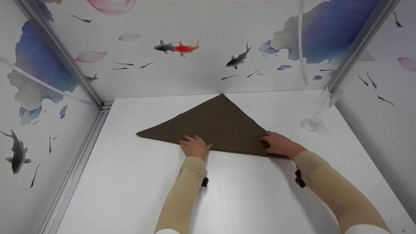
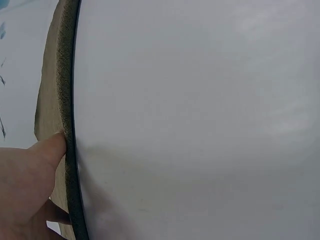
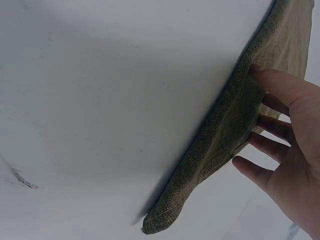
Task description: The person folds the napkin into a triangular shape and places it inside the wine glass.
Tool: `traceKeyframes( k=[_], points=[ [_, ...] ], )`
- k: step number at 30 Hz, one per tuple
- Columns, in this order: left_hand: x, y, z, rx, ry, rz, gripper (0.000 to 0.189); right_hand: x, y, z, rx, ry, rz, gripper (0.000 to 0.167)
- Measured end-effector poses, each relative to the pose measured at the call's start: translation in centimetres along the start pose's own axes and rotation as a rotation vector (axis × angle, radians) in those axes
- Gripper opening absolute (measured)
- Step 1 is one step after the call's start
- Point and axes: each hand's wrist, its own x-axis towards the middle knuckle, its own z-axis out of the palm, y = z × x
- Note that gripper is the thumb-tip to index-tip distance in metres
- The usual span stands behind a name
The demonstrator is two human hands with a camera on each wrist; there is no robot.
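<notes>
Left hand [image 1: 195, 148] and right hand [image 1: 282, 143] on a brown cloth [image 1: 224, 125]

The triangular cloth lies on the white bench [image 1: 240, 191], far tip by the back wall [image 1: 182, 78]; left fingers spread over its near edge, right fingers touching near its right corner, apart from the thumb.

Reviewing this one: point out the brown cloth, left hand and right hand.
Brown cloth [image 1: 221, 123]: head view, middle of its upper surface.
Left hand [image 1: 195, 148]: head view, back of hand.
Right hand [image 1: 282, 143]: head view, back of hand.
</notes>
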Motion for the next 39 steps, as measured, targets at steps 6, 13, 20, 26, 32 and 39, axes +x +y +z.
traceKeyframes(
  k=[6,13,20,26,32,39],
  points=[
    [-0.4,0.0,-0.5,0.031,0.023,0.029,0.092,-0.3,1.0,-0.7,0.095,-0.032,-0.031,0.055],
    [-0.5,0.0,-0.7,0.018,0.058,0.044,0.091,-1.4,3.3,-2.3,0.076,0.02,-0.084,0.045],
    [-0.5,0.0,-0.7,0.021,0.047,0.03,0.091,-2.4,4.1,-2.6,-0.066,0.002,-0.123,0.054],
    [-0.6,0.1,-0.3,0.03,0.048,0.032,0.092,-2.6,4.2,-2.4,-0.165,0.0,-0.128,0.056],
    [-0.5,-0.1,-0.2,0.039,0.05,0.045,0.092,-2.9,4.3,-2.3,-0.166,0.004,-0.137,0.058],
    [-0.8,-0.4,-0.5,0.047,0.056,0.087,0.092,-3.5,4.4,-2.0,-0.184,0.027,-0.173,0.066]
  ],
)
